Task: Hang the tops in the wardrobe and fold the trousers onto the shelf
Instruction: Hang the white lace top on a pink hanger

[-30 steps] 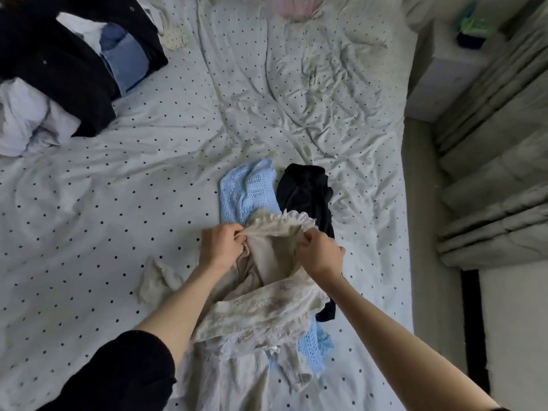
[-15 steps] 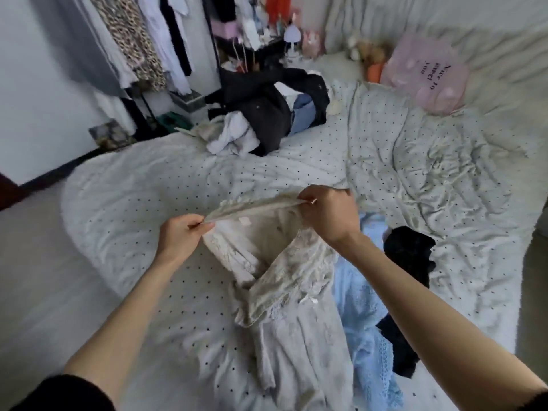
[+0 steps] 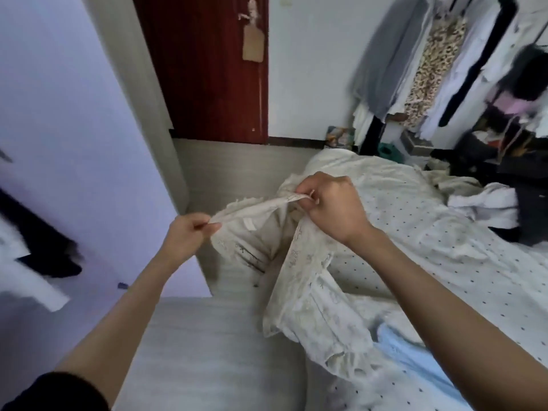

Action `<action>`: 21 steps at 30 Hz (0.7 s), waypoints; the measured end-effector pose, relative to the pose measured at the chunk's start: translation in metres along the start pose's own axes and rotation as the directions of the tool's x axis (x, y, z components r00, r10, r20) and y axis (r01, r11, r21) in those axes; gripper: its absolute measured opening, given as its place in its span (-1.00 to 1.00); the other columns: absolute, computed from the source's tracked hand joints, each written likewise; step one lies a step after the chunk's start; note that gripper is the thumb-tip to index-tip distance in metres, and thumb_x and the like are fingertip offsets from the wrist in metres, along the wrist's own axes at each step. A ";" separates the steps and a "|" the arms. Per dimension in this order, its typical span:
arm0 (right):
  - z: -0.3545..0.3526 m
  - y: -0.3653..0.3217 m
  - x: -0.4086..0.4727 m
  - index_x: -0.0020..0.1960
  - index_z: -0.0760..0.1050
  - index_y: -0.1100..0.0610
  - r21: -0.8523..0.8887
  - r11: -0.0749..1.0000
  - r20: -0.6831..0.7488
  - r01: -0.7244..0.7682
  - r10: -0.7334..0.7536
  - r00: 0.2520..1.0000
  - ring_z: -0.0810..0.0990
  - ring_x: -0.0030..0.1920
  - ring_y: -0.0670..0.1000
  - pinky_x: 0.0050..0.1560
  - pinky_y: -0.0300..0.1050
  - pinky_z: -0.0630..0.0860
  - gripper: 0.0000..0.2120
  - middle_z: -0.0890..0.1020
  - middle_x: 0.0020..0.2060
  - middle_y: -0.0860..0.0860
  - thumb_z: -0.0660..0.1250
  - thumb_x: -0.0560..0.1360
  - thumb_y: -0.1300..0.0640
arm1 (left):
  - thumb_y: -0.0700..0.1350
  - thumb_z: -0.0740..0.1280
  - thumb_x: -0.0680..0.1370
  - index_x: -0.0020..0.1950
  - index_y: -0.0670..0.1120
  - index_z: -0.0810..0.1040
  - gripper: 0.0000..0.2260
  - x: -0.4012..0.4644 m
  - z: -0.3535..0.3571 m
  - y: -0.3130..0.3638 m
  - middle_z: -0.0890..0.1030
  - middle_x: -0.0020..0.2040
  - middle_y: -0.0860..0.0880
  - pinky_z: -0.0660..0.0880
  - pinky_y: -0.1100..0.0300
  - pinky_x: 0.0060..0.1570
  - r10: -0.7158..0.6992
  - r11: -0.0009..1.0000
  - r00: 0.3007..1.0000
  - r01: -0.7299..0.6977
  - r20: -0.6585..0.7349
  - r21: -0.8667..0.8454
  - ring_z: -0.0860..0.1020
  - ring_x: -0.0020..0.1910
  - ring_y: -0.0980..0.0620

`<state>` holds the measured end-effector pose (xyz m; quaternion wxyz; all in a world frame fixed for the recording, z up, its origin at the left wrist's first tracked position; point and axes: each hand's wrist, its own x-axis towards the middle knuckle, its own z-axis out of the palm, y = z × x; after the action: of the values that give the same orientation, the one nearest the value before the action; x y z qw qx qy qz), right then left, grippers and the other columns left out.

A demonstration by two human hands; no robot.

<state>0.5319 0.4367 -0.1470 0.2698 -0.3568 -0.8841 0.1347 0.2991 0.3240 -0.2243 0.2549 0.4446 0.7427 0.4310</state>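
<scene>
Cream lace top (image 3: 299,280) over a white bed sheet (image 3: 444,262) with dark polka dots, pale blue knit (image 3: 415,357) beside the top, dark red door (image 3: 207,69) beyond.

Both forearms bare from the elbow down. Left arm: black sleeve (image 3: 56,391) pushed up high, bunched near the elbow at the bottom left corner, plain fabric, no print or cuff detail visible. Right arm: no sleeve showing anywhere up to the frame edge. Left hand (image 3: 186,237) and right hand (image 3: 333,207): no gloves, rings, watch or bracelet on the visible sides.
</scene>
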 end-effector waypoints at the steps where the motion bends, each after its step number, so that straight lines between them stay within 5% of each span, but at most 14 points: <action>1: 0.022 -0.024 0.013 -0.17 0.62 0.16 0.041 0.998 0.055 0.044 -0.047 0.997 0.53 -0.25 -0.05 0.04 -0.04 0.47 -0.95 0.65 -0.17 0.00 0.38 0.40 0.25 | -0.20 0.36 0.53 -0.34 -0.30 0.38 -0.70 -0.011 -0.029 -0.020 0.33 -0.38 -0.10 0.22 0.18 -0.31 -0.046 0.999 0.997 0.046 -0.062 0.008 0.26 -0.35 0.01; 5: 0.091 -0.107 0.042 -0.16 0.62 0.09 0.247 0.956 0.258 0.156 -0.220 0.941 0.61 -0.13 0.00 -0.01 -0.05 0.51 -0.96 0.68 -0.17 -0.03 0.39 0.42 0.15 | -0.21 0.32 0.55 -0.31 -0.17 0.49 -0.77 -0.052 -0.104 -0.079 0.45 -0.37 -0.10 0.43 0.22 -0.30 -0.226 0.972 0.950 0.233 -0.217 0.006 0.42 -0.34 0.00; 8: 0.138 -0.168 0.054 -0.13 0.65 0.07 0.365 0.899 0.315 0.242 -0.363 0.877 0.64 -0.13 0.02 -0.03 -0.05 0.52 -0.95 0.69 -0.17 -0.01 0.43 0.42 0.13 | -0.22 0.35 0.53 -0.41 -0.13 0.44 -0.69 -0.086 -0.155 -0.115 0.40 -0.44 -0.01 0.28 0.34 -0.40 -0.303 0.944 0.895 0.329 -0.327 0.028 0.36 -0.45 0.15; 11: 0.183 -0.211 0.071 -0.15 0.66 0.08 0.392 0.856 0.356 0.338 -0.480 0.802 0.64 -0.15 0.06 -0.06 -0.06 0.51 -0.96 0.69 -0.21 0.00 0.43 0.41 0.13 | -0.21 0.37 0.52 -0.24 -0.30 0.57 -0.81 -0.114 -0.199 -0.138 0.47 -0.34 -0.10 0.28 0.22 -0.29 -0.397 0.898 0.811 0.439 -0.430 -0.002 0.38 -0.35 0.07; 13: 0.201 -0.221 0.081 -0.14 0.67 0.04 0.374 0.852 0.372 0.365 -0.499 0.783 0.65 -0.14 0.04 -0.06 -0.12 0.50 -0.94 0.70 -0.22 -0.02 0.42 0.41 0.12 | -0.22 0.38 0.51 -0.15 -0.24 0.63 -0.90 -0.125 -0.215 -0.143 0.54 -0.31 -0.05 0.31 0.36 -0.32 -0.419 0.883 0.772 0.469 -0.478 -0.015 0.42 -0.34 0.13; 21: 0.272 -0.302 0.157 -0.13 0.67 0.04 0.459 0.758 0.595 0.464 -0.650 0.473 0.63 -0.13 -0.04 -0.08 -0.16 0.51 -0.92 0.66 -0.26 -0.11 0.46 0.39 0.08 | -0.12 0.40 0.50 -0.11 -0.11 0.65 -0.93 -0.167 -0.287 -0.136 0.59 -0.23 0.06 0.36 0.33 -0.16 -0.562 0.778 0.570 0.610 -0.599 -0.150 0.48 -0.22 0.19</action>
<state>0.1133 0.3207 -0.1792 -0.0342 0.0712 -0.9593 0.2710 0.1002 0.0264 -0.2002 0.1108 0.0170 0.9032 0.4144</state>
